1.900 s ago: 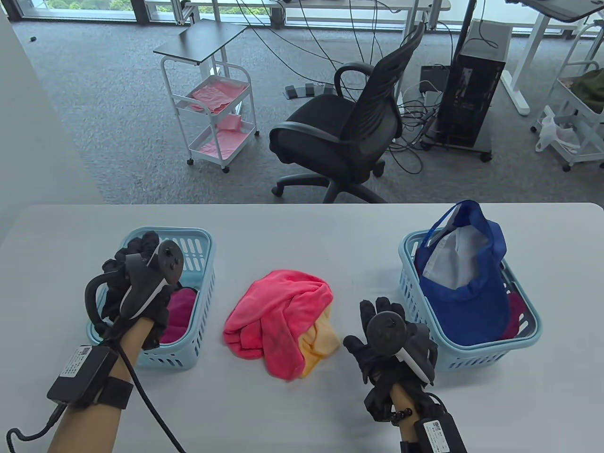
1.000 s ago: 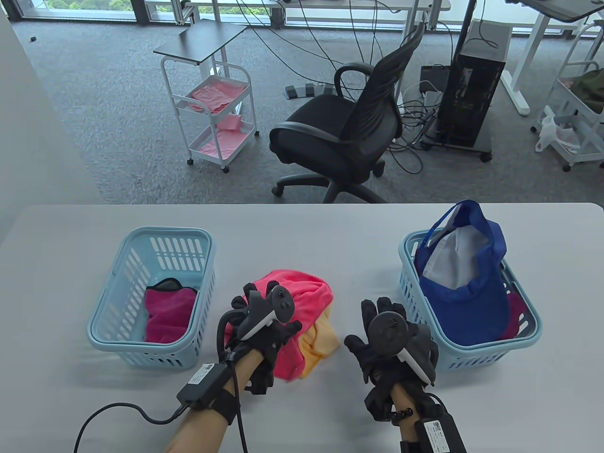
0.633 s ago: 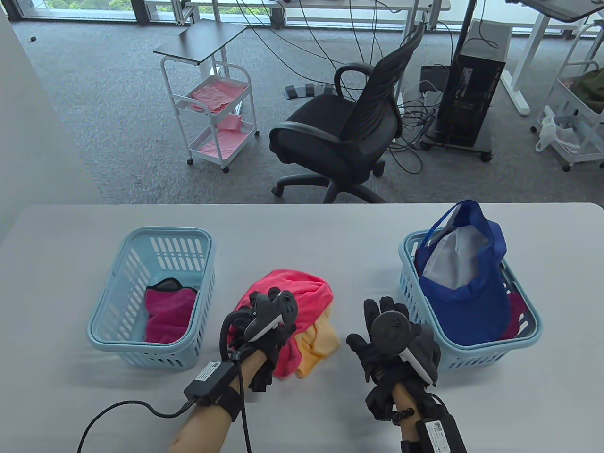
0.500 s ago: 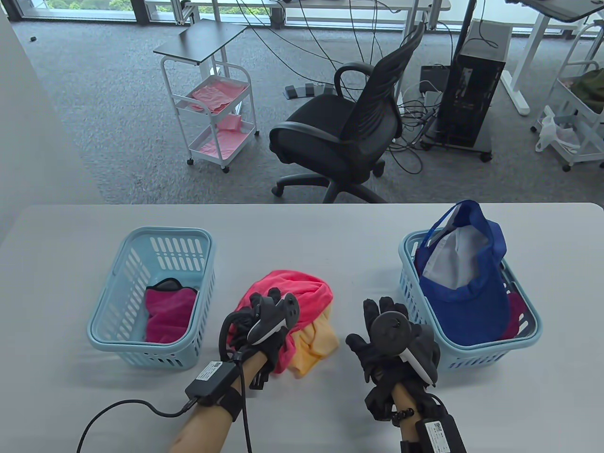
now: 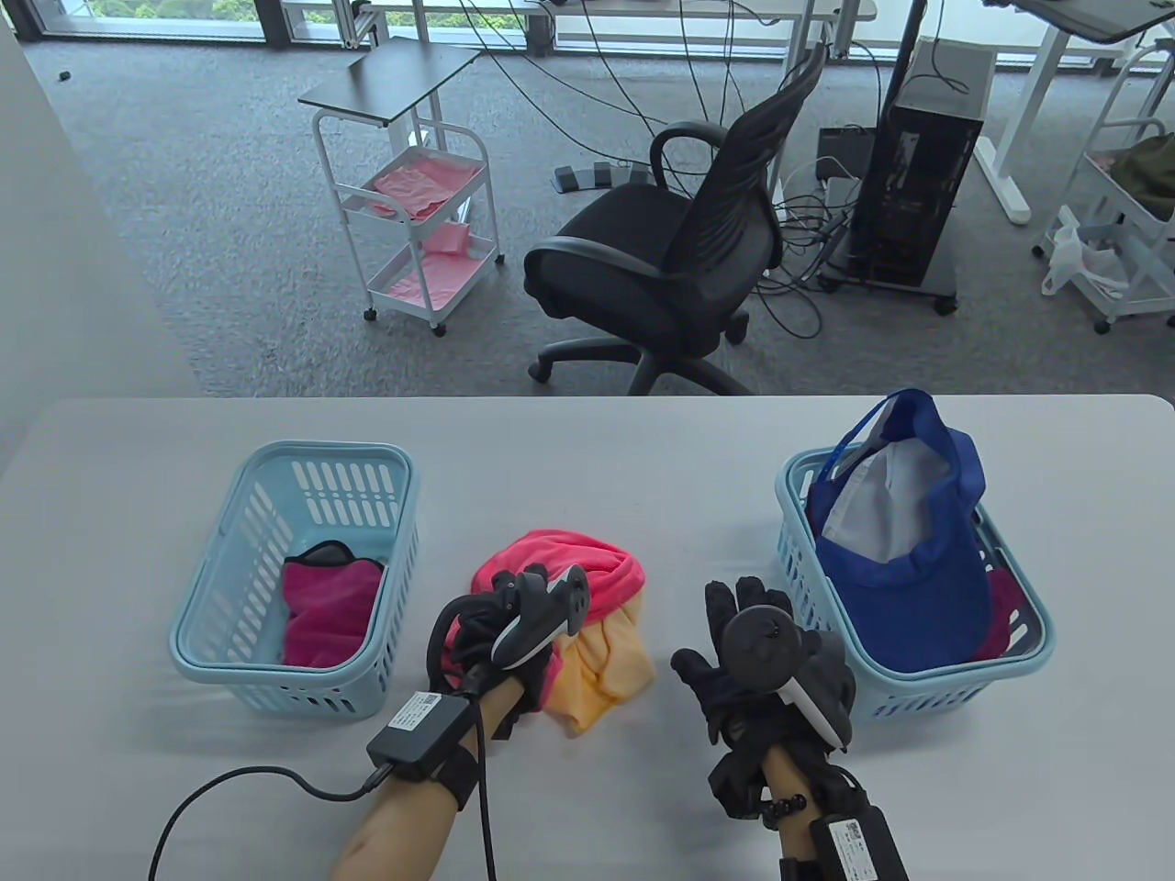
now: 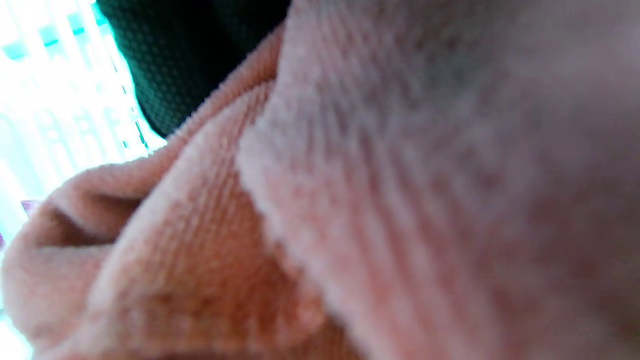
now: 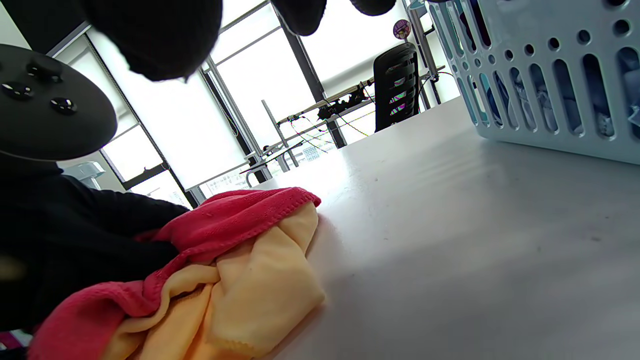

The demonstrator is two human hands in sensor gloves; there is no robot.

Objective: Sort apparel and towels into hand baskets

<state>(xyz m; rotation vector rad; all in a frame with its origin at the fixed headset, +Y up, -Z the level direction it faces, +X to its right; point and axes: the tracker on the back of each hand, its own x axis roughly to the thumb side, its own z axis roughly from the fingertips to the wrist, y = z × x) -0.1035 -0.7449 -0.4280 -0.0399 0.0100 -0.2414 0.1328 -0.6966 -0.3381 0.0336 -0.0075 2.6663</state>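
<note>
Table view shows the pink towel (image 5: 587, 574) bunched with a yellow cloth (image 5: 601, 674) at the middle of the table (image 5: 643, 459), between the two baskets. The left hand (image 5: 509, 633) sits on the near left part of this pile with its fingers curled into the pink fabric; the left wrist view is filled by blurred pinkish pile with a glove edge above, so it looks like a closed grasp on the towel, though the fingertips themselves are hidden. The right hand (image 5: 762, 661) lies flat on the table with straight, spread fingers, holding nothing, between the pile and the right basket (image 5: 918, 693).

That basket already carries a blue cap (image 5: 904, 560) over something magenta. The left basket (image 5: 303, 697) holds a magenta towel (image 5: 326, 610).

By my reading, the step in hand is the pick-up of the pink towel. The next move calls for lifting it free of the yellow cloth, which is tangled under it and may ride along, then carrying it left over the rim of the left basket and letting go above the magenta towel.
</note>
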